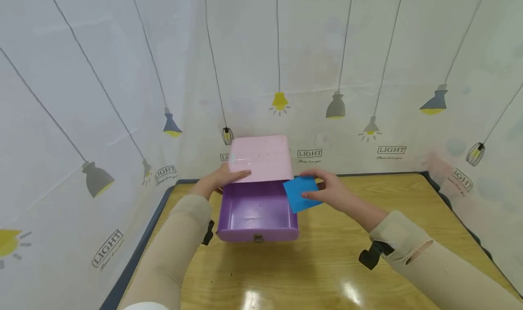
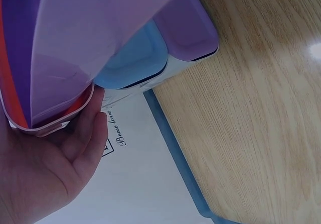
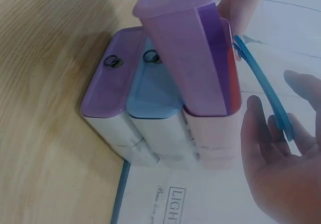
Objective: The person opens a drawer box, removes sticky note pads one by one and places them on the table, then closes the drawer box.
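One blue paper square is pinched by the right hand, with the thumb on its near face and the other fingers behind it. The square stands out to the left of this hand, just beside the right edge of the open drawer; whether the two touch, I cannot tell. The left hand grips the pink cabinet at its left side: the thumb lies on the top, and the fingers bend around the side. The open drawer is purple, comes out between both hands and bears a ring handle on its front. Under it, below the level of the hands, are a closed blue drawer and a closed lower purple drawer.

About writing, the wall beyond the hands has the word "LIGHT" in a box, printed several times, to the left and to the right of the hands. One of these is partly hidden behind the cabinet, near the left hand. A small script line is under the boxes; beside the left hand, in its wrist view, "Beese love" can be read.
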A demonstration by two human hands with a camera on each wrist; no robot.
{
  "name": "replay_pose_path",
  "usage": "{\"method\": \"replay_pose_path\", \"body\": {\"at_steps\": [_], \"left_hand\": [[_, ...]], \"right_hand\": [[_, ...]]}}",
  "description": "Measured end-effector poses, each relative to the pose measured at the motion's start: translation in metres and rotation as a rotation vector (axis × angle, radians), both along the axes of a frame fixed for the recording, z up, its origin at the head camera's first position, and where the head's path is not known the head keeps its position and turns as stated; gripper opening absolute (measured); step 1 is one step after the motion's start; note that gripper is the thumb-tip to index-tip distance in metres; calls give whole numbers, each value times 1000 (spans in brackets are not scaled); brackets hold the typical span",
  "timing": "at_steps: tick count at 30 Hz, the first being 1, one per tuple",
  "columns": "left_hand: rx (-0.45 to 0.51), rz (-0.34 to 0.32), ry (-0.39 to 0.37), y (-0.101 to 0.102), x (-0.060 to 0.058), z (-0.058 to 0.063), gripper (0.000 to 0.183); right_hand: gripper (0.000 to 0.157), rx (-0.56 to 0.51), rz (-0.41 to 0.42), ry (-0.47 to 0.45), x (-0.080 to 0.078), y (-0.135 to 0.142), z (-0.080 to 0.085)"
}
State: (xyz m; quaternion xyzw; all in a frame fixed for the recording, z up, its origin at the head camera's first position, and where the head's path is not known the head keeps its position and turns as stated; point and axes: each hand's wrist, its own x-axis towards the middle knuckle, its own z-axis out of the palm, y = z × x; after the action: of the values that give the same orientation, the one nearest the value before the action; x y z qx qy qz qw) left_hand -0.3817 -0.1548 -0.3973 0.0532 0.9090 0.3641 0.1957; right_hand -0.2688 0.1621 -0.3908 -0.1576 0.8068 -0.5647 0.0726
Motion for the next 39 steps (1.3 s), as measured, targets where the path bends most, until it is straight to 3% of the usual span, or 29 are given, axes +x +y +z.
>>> {"method": "replay_pose_path", "body": {"at_steps": [6, 13, 20, 30, 39], "left_hand": [[-2, -4, 9, 2, -1, 0, 99], [10, 5, 22, 3, -2, 2, 99], [-4, 13, 9, 3, -2, 2, 100], [6, 15, 3, 2, -2, 1, 100], [27, 24, -2, 0, 0, 1, 96]], "right_hand": [[65, 0, -49, -43, 2, 16, -12], [79, 91, -146, -8, -4, 33, -25], [86, 95, -150, -101, -10, 44, -50], [66, 54, -196, -149, -19, 55, -92], [53, 139, -276, -186, -20, 56, -120]]}}
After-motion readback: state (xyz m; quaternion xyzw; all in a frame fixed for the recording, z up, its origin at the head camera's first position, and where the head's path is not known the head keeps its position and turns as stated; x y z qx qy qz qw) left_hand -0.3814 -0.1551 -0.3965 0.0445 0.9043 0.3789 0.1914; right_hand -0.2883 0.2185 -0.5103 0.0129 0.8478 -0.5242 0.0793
